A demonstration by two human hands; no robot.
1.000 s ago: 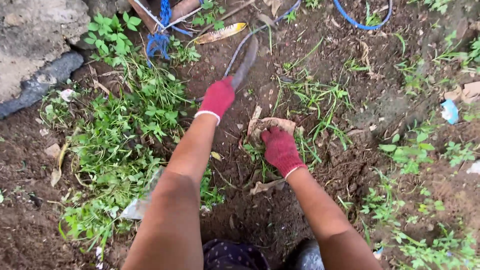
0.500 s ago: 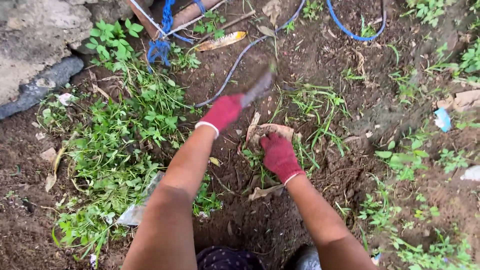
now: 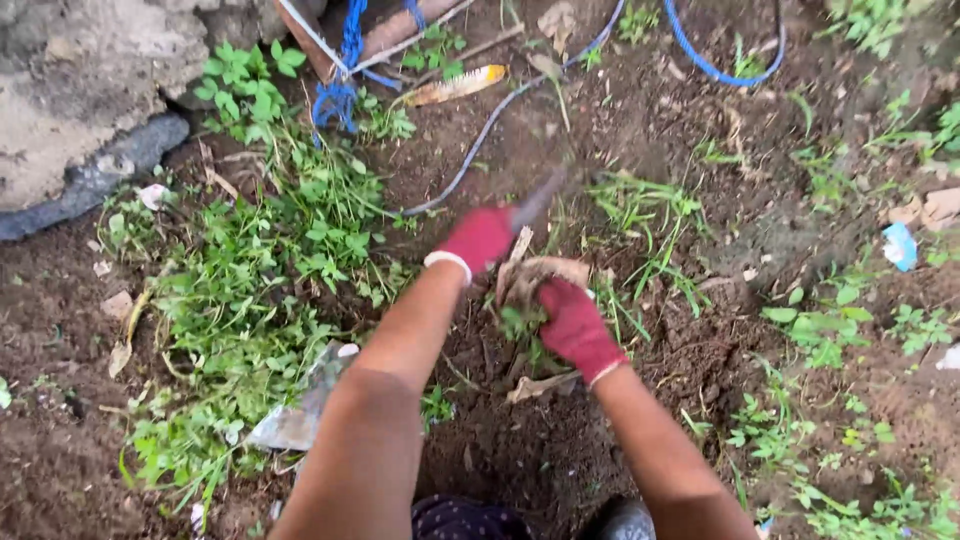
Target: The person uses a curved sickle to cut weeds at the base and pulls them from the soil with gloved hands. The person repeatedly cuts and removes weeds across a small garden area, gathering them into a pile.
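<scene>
Weeding step in hand, judging by the pose. Left hand [image 3: 480, 240] in a red glove, fingers clamped round the handle of a blade [image 3: 540, 197], blurred, pointing far and right over bare soil [image 3: 560, 440]. Right hand [image 3: 575, 325], also red-gloved, fingers closed on a clump [image 3: 525, 290] of grass, roots and dry leaf, centre of the scene, just near of the blade and touching the ground. Next move likely calls for a low cut at the clump's base, blade kept well clear of the right fingers, clump held taut. Left: a patch of weeds [image 3: 260, 270], a grey scrap [image 3: 300, 415] lying in it. Far left: a stone [image 3: 80, 90]. Far: a blue rope [image 3: 340, 90] and a hose [image 3: 720, 60]. No containers in view.
</scene>
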